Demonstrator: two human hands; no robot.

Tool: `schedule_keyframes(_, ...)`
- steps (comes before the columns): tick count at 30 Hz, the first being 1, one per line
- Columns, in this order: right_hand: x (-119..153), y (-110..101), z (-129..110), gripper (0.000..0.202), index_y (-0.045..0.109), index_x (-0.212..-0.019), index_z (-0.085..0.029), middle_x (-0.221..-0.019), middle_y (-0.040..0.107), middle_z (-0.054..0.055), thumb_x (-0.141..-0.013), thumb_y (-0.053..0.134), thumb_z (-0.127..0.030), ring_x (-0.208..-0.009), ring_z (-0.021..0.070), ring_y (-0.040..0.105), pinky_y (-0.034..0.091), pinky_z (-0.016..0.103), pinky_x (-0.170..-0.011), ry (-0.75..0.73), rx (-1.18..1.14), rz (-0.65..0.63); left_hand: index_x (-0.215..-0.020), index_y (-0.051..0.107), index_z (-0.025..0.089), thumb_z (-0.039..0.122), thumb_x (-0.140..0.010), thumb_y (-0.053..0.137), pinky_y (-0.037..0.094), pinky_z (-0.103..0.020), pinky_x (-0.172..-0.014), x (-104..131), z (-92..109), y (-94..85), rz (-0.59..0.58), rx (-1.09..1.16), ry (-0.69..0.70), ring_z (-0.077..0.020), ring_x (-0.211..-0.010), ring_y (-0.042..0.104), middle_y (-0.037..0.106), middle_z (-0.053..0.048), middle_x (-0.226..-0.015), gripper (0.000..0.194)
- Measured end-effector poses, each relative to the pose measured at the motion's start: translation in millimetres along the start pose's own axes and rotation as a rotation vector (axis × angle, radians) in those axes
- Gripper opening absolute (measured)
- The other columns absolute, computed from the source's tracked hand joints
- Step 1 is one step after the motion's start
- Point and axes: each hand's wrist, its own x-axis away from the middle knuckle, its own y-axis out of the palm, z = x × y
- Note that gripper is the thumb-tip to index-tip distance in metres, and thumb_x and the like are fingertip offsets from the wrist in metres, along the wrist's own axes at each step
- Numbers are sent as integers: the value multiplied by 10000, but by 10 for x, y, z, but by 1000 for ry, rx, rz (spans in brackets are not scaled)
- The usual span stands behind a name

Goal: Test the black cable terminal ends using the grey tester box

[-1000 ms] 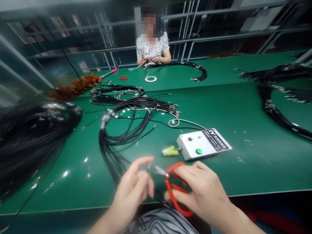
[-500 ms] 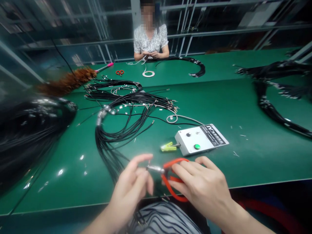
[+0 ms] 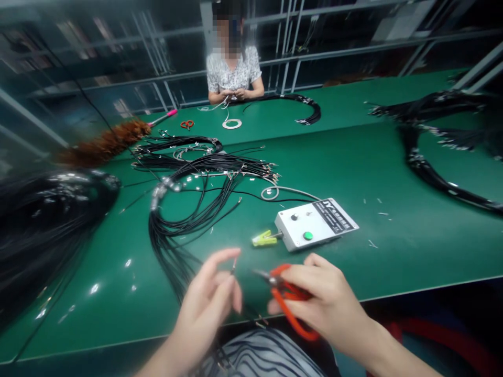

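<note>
I see red-handled scissors [image 3: 275, 280], silver blades to 10 o'clock | right hand [image 3: 324, 293]: clamped on them | left hand [image 3: 210, 296]: pinching thin wire [image 3: 233, 266]

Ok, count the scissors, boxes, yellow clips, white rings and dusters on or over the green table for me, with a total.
Scissors: 2 (one in the right hand, one across the table)
White box: 1
Yellow clip: 1
White ring: 1
Brown duster: 1
Total: 6
</note>
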Motion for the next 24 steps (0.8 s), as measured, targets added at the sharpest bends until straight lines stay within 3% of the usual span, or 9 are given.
schedule_keyframes(3,194,-323,296,286,684,-839,-241,-726,693,17,-811,693,-526,-616,176,592,415,293,-564,250,-67,328,-1404,359,212,393,-997,449,266,-189,-461,17,-39,14,-12,-54,10,-80,-517,408,579,15,-659,454)
schedule_keyframes(5,346,-593,601,256,670,-854,-238,-736,672,26,-824,674,-492,-606,186,590,428,301,-564,496,70,578,-1380,375,214,390,-992,460,268,-193,-460,12,-97,9,-6,-96,-3,-87,-523,422,575,19,-659,434)
schedule_keyframes(6,427,-723,772,245,661,-888,-231,-751,665,36,-857,625,-472,-606,191,587,427,305,-564,611,175,618,-1345,409,210,390,-989,468,273,-196,-461,1,-132,3,-9,-124,-4,-88,-524,429,571,21,-656,403)
schedule_keyframes(10,735,-1058,1413,304,663,-1033,-164,-1004,670,140,-864,573,-400,-682,241,617,408,346,-586,846,751,259,-1112,561,188,383,-986,474,323,-198,-491,-71,-226,-7,-56,-262,27,-93,-550,471,555,22,-648,248)
schedule_keyframes(13,803,-1025,1616,339,661,-1115,-139,-1072,651,182,-917,491,-355,-770,290,639,428,376,-614,796,852,145,-997,613,183,363,-978,493,389,-202,-534,-95,-199,32,-43,-339,72,-96,-569,514,588,11,-686,218)
schedule_keyframes(16,660,-806,1378,303,662,-1129,-169,-1167,628,183,-933,482,-312,-1007,344,614,467,436,-761,577,752,311,-890,650,174,308,-947,548,456,-220,-592,-98,-135,104,20,-410,157,-110,-591,573,631,-3,-715,178)
schedule_keyframes(19,428,-482,783,212,665,-1087,-237,-1084,670,83,-918,564,-317,-1020,260,625,457,437,-945,338,270,495,-835,672,175,243,-921,580,491,-239,-637,-108,-105,176,89,-519,259,-139,-635,629,677,-21,-728,143)
schedule_keyframes(21,281,-232,385,139,691,-999,-243,-1008,697,59,-899,609,-292,-932,217,651,515,345,-824,299,-132,299,-835,679,181,212,-911,590,509,-258,-678,-114,-113,206,127,-615,345,-167,-701,662,715,-45,-791,122)
schedule_keyframes(24,103,114,42,131,695,-902,-211,-859,703,40,-878,641,-328,-760,174,657,507,277,-653,470,-638,70,-854,687,196,180,-908,581,519,-293,-729,-110,-145,213,170,-757,485,-198,-757,680,731,-67,-823,120)
